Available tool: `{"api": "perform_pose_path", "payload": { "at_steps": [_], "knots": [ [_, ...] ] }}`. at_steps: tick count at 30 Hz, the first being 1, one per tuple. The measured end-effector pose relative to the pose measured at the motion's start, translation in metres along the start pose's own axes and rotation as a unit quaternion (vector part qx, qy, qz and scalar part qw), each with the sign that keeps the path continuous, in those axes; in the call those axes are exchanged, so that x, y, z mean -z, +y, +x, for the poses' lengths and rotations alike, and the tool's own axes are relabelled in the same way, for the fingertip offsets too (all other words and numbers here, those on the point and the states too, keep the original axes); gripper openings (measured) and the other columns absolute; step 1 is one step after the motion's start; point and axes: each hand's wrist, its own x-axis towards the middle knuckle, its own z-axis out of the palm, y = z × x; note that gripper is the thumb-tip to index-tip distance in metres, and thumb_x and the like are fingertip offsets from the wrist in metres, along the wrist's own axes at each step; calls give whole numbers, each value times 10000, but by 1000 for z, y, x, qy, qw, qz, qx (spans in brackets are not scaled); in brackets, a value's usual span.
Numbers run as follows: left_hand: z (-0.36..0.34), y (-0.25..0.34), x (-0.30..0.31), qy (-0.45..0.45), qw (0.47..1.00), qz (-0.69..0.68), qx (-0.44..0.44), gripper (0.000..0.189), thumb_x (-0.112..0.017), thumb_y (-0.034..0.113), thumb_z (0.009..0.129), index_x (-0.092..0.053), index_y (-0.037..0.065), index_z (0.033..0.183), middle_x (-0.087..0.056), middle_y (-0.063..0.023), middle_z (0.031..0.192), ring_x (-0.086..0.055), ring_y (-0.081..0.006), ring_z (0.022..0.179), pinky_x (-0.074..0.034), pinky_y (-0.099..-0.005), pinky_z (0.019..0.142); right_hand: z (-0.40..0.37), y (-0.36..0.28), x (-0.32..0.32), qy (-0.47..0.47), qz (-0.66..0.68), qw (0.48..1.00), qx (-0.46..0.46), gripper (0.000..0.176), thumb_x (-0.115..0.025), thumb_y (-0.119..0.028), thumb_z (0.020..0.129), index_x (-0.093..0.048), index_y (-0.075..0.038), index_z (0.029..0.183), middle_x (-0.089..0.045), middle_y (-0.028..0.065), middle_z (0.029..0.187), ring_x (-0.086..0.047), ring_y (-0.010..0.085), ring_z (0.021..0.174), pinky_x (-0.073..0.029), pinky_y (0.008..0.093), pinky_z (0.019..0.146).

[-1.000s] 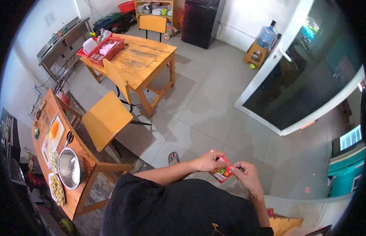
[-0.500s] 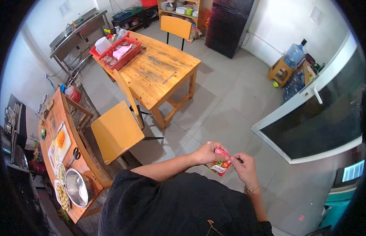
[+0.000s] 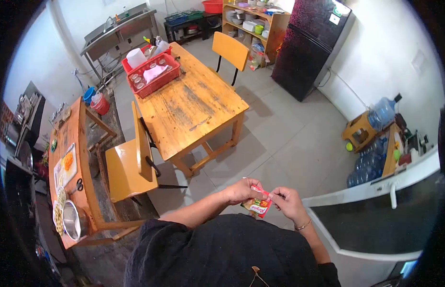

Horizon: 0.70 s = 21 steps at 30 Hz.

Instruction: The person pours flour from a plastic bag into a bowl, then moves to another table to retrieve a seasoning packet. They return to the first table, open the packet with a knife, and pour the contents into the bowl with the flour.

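A small red and green packet (image 3: 258,204) hangs between both hands in front of my black shirt. My left hand (image 3: 245,190) pinches its upper left part, with the fingers closed. At the upper right edge of the packet, my right hand (image 3: 286,201) has its thumb and fingertips pressed together on it. The packet's lower part shows printed lettering; whether its top is torn cannot be made out.
A wooden table (image 3: 198,110) bears red baskets (image 3: 158,83). Yellow chairs (image 3: 124,167) stand beside it. At left, a bench (image 3: 86,191) holds a metal bowl (image 3: 71,222), scissors (image 3: 79,184) and a board with shredded orange food. A glass door (image 3: 375,225) stands at right.
The camera view has shifted, showing more of the shelf, fridge and water bottles. Both hands are still on the packet, now a little further left in view.
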Motion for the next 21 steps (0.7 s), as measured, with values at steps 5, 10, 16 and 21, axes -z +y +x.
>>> {"api": "perform_pose_path", "payload": {
  "at_steps": [5,10,16,21],
  "knots": [
    [46,52,-9,54,995,-28,-77,213,-767,154,790,-649,15,900,-672,-38,802,-612,-91,676,-481,-225,582,63,-37,71,-88,-62,994,16,179,-630,-179,894,-650,-4,861,-584,-29,680,-470,20,608,-386,199,533],
    [103,90,24,68,982,141,-109,169,-754,145,799,-675,15,871,-659,-6,780,-575,-61,718,-455,-218,621,136,-50,120,-138,-109,980,89,165,-619,-166,898,-635,-10,850,-545,-42,664,-460,27,600,-385,208,533],
    [221,159,57,43,986,-99,-128,348,-736,128,812,-590,-8,1096,-675,-59,930,-649,-133,829,-535,-285,742,251,-54,196,-98,-40,994,26,148,-609,-168,908,-630,-24,883,-560,-35,682,-490,35,596,-418,208,533],
    [333,236,85,-7,990,-137,11,261,-719,119,829,-622,3,1041,-683,-85,916,-668,-160,797,-553,-300,707,338,-70,269,-15,54,998,4,137,-606,-168,917,-624,-37,882,-568,-27,686,-511,39,584,-433,196,521]
  ]
}}
